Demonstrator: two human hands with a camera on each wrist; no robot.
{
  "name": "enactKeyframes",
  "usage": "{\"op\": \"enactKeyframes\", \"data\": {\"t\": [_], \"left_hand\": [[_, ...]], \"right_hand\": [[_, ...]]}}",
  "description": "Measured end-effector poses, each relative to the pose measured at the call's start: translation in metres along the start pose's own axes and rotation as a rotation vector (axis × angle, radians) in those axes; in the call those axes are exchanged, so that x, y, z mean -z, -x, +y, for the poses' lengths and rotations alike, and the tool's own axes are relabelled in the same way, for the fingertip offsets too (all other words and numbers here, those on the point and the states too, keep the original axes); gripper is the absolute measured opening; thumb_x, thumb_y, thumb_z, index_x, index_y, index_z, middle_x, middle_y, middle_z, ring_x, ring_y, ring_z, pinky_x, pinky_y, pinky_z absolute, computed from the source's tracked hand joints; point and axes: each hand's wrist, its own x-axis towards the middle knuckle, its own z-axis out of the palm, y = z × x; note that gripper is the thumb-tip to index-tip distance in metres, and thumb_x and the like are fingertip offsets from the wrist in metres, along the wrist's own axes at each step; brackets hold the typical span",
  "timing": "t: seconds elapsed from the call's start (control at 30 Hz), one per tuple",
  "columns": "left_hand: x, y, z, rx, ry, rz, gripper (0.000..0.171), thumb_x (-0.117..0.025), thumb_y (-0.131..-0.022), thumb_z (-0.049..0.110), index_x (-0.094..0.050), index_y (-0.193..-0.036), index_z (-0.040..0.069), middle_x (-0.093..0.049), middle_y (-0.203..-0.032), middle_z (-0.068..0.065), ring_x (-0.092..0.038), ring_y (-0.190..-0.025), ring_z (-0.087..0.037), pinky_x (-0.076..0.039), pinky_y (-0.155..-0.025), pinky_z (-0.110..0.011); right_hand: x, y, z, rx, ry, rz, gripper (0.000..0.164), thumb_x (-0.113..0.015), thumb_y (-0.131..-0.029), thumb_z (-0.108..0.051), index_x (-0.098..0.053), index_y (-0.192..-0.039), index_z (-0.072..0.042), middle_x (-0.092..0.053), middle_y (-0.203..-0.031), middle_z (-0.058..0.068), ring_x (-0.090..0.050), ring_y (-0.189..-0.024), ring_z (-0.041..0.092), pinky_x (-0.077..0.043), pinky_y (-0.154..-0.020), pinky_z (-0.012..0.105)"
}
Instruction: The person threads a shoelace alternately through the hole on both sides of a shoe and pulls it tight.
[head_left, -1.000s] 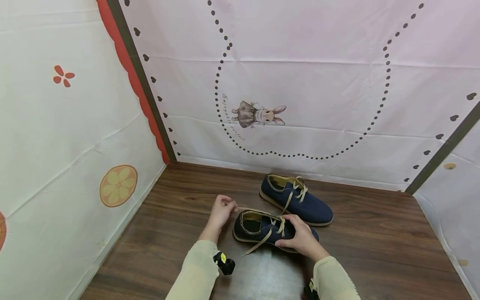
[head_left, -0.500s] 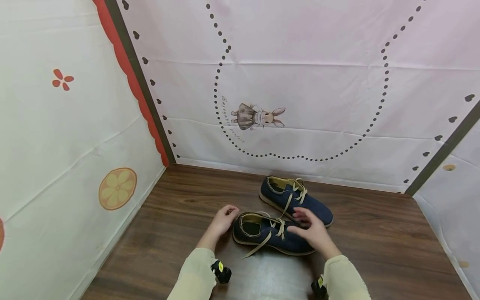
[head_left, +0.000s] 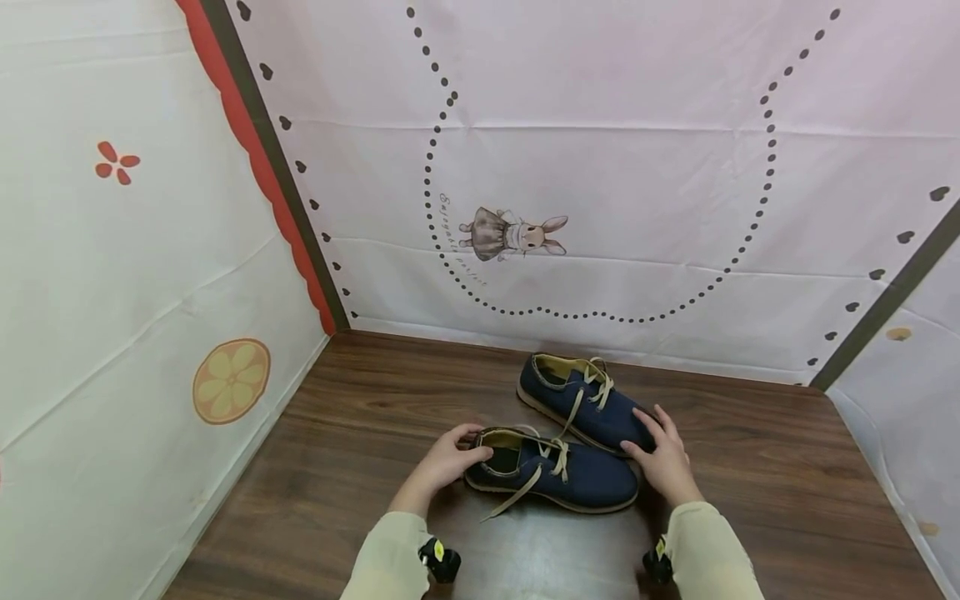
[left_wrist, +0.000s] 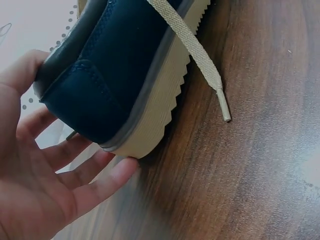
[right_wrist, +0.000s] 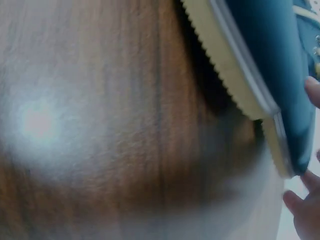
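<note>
Two navy lace-up shoes with beige laces and pale soles lie on the brown wood-grain surface, toes to the right. My left hand (head_left: 444,460) holds the heel of the near shoe (head_left: 600,479), thumb at its collar and fingers round the back. Up close in the left wrist view, fingertips (left_wrist: 122,172) meet the heel's sole, and a loose lace end (left_wrist: 200,62) hangs over the side. My right hand (head_left: 667,462) spans the toe of the far shoe (head_left: 618,417), thumb on the near side and fingers on the far side. Both shoes have laces threaded, with loose ends.
The wood-grain surface (head_left: 780,492) extends around the shoes. A white printed cloth wall (head_left: 637,208) rises close behind the far shoe. Another cloth wall (head_left: 150,275) stands at the left, and a third (head_left: 922,400) at the right.
My right hand has left the near shoe's front and moved right to the far shoe's toe. My left hand has released a stretched lace and taken the near shoe's heel.
</note>
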Motion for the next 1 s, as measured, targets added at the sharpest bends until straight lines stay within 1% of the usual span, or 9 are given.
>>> {"op": "enactKeyframes", "data": {"t": [0.1,0.23,0.37,0.47,0.67,0.83,0.9,1.0], "left_hand": [[0.002,0.001,0.0,0.02,0.01,0.01,0.044,-0.067,-0.083,0.021,-0.057,-0.123,0.006,-0.057,-0.115,-0.013,-0.053,-0.104,-0.03,-0.049,-0.067,-0.038],[0.007,0.001,-0.001,0.04,0.012,0.026,0.043,-0.067,-0.081,0.018,-0.058,-0.122,0.006,-0.058,-0.114,-0.012,-0.055,-0.101,-0.027,-0.05,-0.066,-0.038],[0.015,0.0,-0.003,0.048,0.001,0.041,0.043,-0.067,-0.081,0.017,-0.059,-0.121,0.006,-0.059,-0.114,-0.011,-0.056,-0.098,-0.025,-0.05,-0.064,-0.037],[0.019,-0.001,-0.005,0.053,0.005,0.053,0.042,-0.067,-0.081,0.016,-0.059,-0.122,0.007,-0.059,-0.114,-0.011,-0.056,-0.097,-0.025,-0.049,-0.064,-0.037],[0.018,0.004,-0.01,0.065,0.021,0.058,0.043,-0.067,-0.082,0.015,-0.057,-0.123,0.006,-0.059,-0.114,-0.013,-0.055,-0.1,-0.027,-0.05,-0.068,-0.04],[0.019,0.008,-0.015,0.065,0.032,0.047,0.045,-0.07,-0.08,0.018,-0.058,-0.121,0.005,-0.059,-0.113,-0.013,-0.055,-0.1,-0.027,-0.05,-0.069,-0.042],[0.021,0.009,-0.016,0.066,0.036,0.046,0.045,-0.07,-0.08,0.02,-0.058,-0.122,0.006,-0.059,-0.113,-0.012,-0.055,-0.1,-0.027,-0.05,-0.069,-0.041],[0.022,0.01,-0.018,0.07,0.039,0.049,0.047,-0.071,-0.08,0.022,-0.058,-0.122,0.006,-0.059,-0.113,-0.011,-0.055,-0.099,-0.026,-0.05,-0.067,-0.04]], "right_hand": [[-0.001,0.001,0.006,0.003,0.002,-0.009,0.057,-0.063,-0.088,-0.013,-0.038,-0.139,-0.006,-0.015,-0.149,0.021,-0.015,-0.131,0.048,-0.019,-0.1,0.061],[0.001,0.003,0.009,0.032,-0.001,0.034,0.054,-0.066,-0.085,-0.005,-0.045,-0.135,-0.004,-0.024,-0.145,0.021,-0.021,-0.13,0.045,-0.022,-0.101,0.057],[0.0,0.003,0.008,0.038,0.018,0.064,0.052,-0.068,-0.083,-0.005,-0.049,-0.131,-0.003,-0.03,-0.141,0.02,-0.027,-0.129,0.042,-0.025,-0.101,0.055],[0.0,0.002,0.008,0.045,0.051,0.077,0.05,-0.069,-0.082,-0.006,-0.051,-0.128,-0.004,-0.034,-0.138,0.02,-0.031,-0.126,0.042,-0.027,-0.099,0.055],[-0.002,0.005,0.013,0.097,0.111,0.093,0.046,-0.071,-0.08,-0.006,-0.051,-0.122,-0.004,-0.039,-0.134,0.021,-0.039,-0.121,0.042,-0.033,-0.093,0.057],[-0.006,0.008,0.015,0.124,0.123,0.107,0.043,-0.073,-0.078,-0.005,-0.051,-0.115,-0.004,-0.046,-0.128,0.021,-0.045,-0.115,0.041,-0.036,-0.09,0.055],[-0.007,0.008,0.013,0.127,0.12,0.107,0.043,-0.074,-0.077,-0.004,-0.051,-0.113,-0.005,-0.048,-0.125,0.02,-0.047,-0.113,0.041,-0.037,-0.088,0.055],[-0.007,0.008,0.009,0.117,0.122,0.074,0.044,-0.073,-0.077,-0.006,-0.05,-0.114,-0.006,-0.049,-0.124,0.019,-0.048,-0.111,0.043,-0.037,-0.087,0.056]]}}
